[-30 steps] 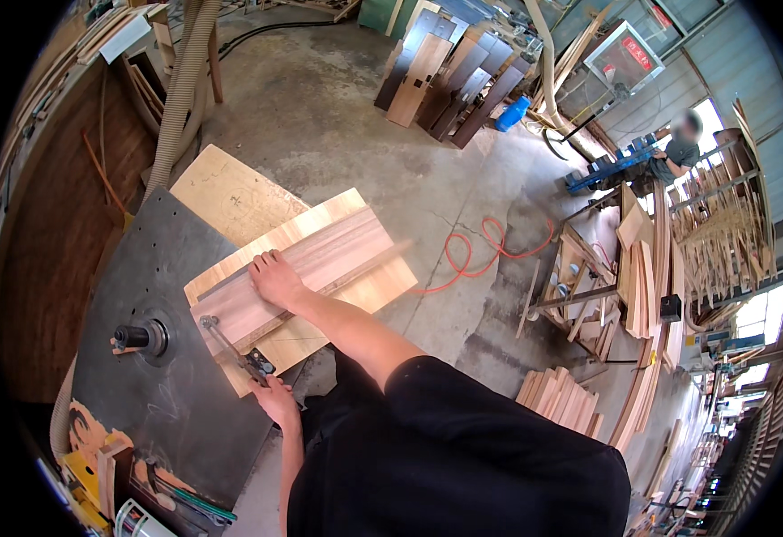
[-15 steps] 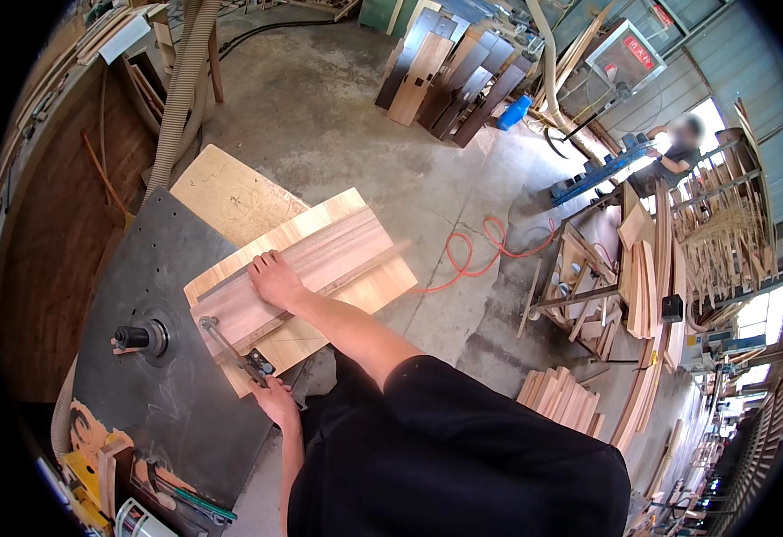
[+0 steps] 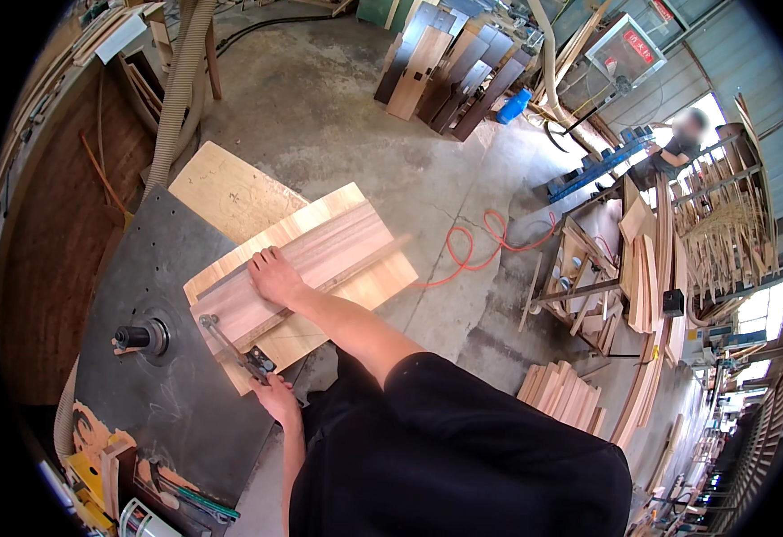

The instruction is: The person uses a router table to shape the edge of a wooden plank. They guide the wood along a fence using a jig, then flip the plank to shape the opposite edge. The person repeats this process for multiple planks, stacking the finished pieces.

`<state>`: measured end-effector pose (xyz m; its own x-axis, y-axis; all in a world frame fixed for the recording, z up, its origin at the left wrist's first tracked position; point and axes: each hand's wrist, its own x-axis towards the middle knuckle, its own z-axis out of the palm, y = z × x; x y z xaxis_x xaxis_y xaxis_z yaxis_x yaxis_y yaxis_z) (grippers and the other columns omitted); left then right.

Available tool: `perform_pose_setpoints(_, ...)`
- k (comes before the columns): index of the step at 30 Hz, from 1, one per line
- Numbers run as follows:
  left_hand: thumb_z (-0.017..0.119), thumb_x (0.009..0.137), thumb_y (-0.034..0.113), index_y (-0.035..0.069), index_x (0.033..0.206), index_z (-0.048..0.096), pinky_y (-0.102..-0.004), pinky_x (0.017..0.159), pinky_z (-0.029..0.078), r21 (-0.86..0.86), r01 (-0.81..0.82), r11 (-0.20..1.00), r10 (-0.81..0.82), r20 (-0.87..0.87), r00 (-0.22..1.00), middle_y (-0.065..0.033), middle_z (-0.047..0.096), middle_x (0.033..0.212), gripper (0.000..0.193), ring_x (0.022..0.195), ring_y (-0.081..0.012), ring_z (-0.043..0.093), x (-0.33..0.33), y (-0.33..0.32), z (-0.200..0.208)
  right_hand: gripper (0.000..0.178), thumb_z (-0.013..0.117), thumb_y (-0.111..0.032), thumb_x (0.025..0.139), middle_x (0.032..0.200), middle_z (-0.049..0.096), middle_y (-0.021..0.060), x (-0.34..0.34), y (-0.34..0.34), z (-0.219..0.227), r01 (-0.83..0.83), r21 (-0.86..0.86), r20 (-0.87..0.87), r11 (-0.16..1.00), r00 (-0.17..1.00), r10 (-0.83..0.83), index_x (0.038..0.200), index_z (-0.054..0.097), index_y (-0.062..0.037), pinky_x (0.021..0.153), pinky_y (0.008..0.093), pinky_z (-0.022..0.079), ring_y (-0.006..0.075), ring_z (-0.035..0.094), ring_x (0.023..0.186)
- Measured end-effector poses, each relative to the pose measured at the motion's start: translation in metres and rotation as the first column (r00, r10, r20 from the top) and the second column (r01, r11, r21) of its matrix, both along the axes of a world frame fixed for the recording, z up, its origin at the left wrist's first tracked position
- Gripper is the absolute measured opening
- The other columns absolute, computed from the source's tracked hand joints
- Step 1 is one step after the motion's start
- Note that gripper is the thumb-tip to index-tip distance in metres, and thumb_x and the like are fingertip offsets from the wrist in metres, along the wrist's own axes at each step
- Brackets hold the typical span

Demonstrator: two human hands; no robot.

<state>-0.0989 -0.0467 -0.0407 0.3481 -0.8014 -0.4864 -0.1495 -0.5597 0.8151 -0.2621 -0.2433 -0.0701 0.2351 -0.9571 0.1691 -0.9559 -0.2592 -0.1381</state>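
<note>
A reddish wooden board [image 3: 330, 250] with a dark strip along its far edge lies on a wider pale wooden panel [image 3: 389, 277]. My right hand [image 3: 276, 278] bears down on the reddish board, fingers bent over its far edge; the thumb is hard to make out. At the near left end is a metal clamp [image 3: 227, 341] with a slim bar and a dark block. My left hand [image 3: 274, 398] is closed around the clamp's near end, which its fingers partly hide. Both boards overlap the corner of a dark metal machine table [image 3: 181, 416].
A black spindle [image 3: 133, 337] stands up from the machine table. Beyond lies a pale plywood sheet [image 3: 227, 190]. A red hose [image 3: 466, 253] loops over the floor. Stacked lumber [image 3: 560, 396] sits at the right, and a person [image 3: 675, 152] works at the far right.
My hands, the clamp and the boards stay almost where they were. The person at the far right has shifted slightly beside the blue equipment, which has also changed angle.
</note>
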Motion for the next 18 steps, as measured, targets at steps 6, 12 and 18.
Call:
perform_pose_setpoints(6, 0.052, 0.105, 0.015, 0.002, 0.112, 0.047, -0.0285, 0.047, 0.045, -0.007, -0.009, 1.000, 0.009, -0.010, 1.000, -0.0058, 0.059, 0.077, 0.016, 0.056, -0.0122, 0.056, 0.0011, 0.0008, -0.0037, 0.040, 0.063, -0.033, 0.095, 0.117, 0.064, 0.0159, 0.0003, -0.0009, 0.0000, -0.006, 0.001, 0.009, 1.000, 1.000, 0.006, 0.117, 0.064, 0.0012, 0.108, 0.0470, 0.041, 0.0332, 0.056, 0.117)
perform_pose_setpoints(12, 0.051, 0.105, 0.015, 0.002, 0.114, 0.048, -0.0289, 0.047, 0.045, -0.003, -0.003, 1.000, 0.003, -0.006, 1.000, -0.0060, 0.060, 0.078, 0.017, 0.056, -0.0126, 0.057, 0.0021, 0.0005, -0.0035, 0.040, 0.062, -0.032, 0.096, 0.117, 0.064, 0.0161, 0.0008, -0.0024, -0.0034, -0.004, 0.012, 0.019, 1.000, 1.000, 0.004, 0.118, 0.064, 0.0015, 0.109, 0.0474, 0.041, 0.0335, 0.056, 0.118)
perform_pose_setpoints(18, 0.051, 0.104, 0.015, 0.001, 0.115, 0.048, -0.0292, 0.048, 0.046, 0.006, -0.013, 1.000, 0.013, 0.006, 1.000, -0.0060, 0.060, 0.078, 0.017, 0.056, -0.0129, 0.057, 0.0009, 0.0000, -0.0021, 0.033, 0.056, -0.028, 0.098, 0.116, 0.065, 0.0142, 0.0013, -0.0036, -0.0080, 0.001, -0.042, -0.032, 0.999, 0.999, -0.003, 0.117, 0.066, -0.0024, 0.107, 0.0475, 0.040, 0.0318, 0.057, 0.116)
